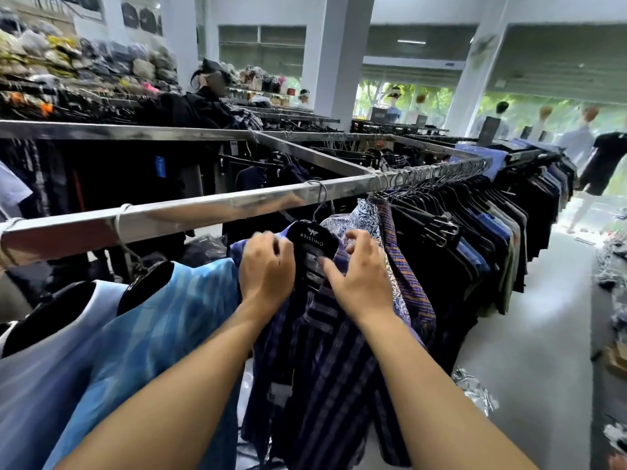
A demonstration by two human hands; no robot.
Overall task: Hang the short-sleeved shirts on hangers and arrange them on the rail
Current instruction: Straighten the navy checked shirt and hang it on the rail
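Head view: is any writing readable?

– "ARISTINO" in pale letters under a small winged logo on the black hanger [314, 239]. A white tag low on the shirt is too blurred to read.

– Which way does the shirt lie?

– The dark checked shirt [325, 351] hangs lengthwise straight down from the hanger, whose hook is over the steel rail [203, 206]. The printed face is turned to the person. It is navy with pale lines.

– And the grip?

– The left hand [268, 266] curls its fingers round the left shoulder cloth. The right hand [359, 273] bunches the right shoulder, thumb laid across the front. Both grips are closed on the shirt.

– Around it?

– A light blue shirt [163, 320] is just to the left, and an orange-and-purple checked shirt [407, 276] to the right. Beyond is a packed row of dark shirts [475, 239].
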